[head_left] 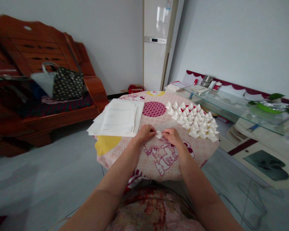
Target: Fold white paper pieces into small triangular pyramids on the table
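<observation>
Between my two hands is a small piece of folded white paper (159, 134), low over the cloth-covered round table (139, 160). My left hand (146, 132) pinches its left side, and my right hand (172, 136) pinches its right side. The fingers hide part of the paper, so its exact fold cannot be made out. To the right of my hands stand several rows of small pointed folded-paper pieces (195, 120). A stack of white paper sheets (119, 117) lies on the left part of the table, just beyond my left hand.
A wooden bench (45, 41) with bags (67, 83) on it stands at the left. On the right is a glass-topped cabinet (228, 106) holding papers, metal containers and a green bowl (269, 109). A tall white cabinet-like appliance (155, 61) stands behind the table.
</observation>
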`<state>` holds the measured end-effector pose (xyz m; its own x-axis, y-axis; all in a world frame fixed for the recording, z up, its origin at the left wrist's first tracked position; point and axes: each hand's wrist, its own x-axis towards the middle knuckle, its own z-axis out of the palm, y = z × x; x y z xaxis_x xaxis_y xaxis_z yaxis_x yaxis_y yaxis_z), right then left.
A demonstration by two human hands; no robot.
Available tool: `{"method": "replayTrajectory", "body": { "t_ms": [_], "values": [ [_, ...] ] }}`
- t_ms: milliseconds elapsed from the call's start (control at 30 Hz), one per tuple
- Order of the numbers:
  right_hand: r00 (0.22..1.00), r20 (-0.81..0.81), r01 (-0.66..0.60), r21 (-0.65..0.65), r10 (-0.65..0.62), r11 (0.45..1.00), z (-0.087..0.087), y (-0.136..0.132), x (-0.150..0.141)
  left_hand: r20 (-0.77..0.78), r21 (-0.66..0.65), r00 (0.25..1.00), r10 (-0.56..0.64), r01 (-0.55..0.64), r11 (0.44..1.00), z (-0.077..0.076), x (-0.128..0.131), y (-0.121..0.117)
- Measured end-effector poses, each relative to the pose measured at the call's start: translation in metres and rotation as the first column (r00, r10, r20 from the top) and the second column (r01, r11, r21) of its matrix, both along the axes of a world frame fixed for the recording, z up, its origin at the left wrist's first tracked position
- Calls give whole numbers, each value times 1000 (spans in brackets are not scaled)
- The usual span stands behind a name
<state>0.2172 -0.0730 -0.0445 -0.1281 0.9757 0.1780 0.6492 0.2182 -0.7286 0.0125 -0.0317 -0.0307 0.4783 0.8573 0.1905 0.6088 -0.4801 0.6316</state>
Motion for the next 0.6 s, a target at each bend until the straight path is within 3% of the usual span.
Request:
{"method": "replayTrajectory", "body": {
  "t_ms": [167,333,467,600],
  "values": [
    [996,7,86,-75,-86,993,-1,8,-3,-24,-99,997,72,-74,992,4,0,3],
    [987,96,134,-63,-128,989,1,13,-6,35,-216,994,103,-93,972,8,-3,10],
    [974,169,168,-84,-152,982,8,13,-9,90,-241,990,111,-87,967,7,-2,15],
    [956,247,188,-114,-156,975,17,11,-14,43,-250,991,126,-111,962,7,0,15]
  ]
}}
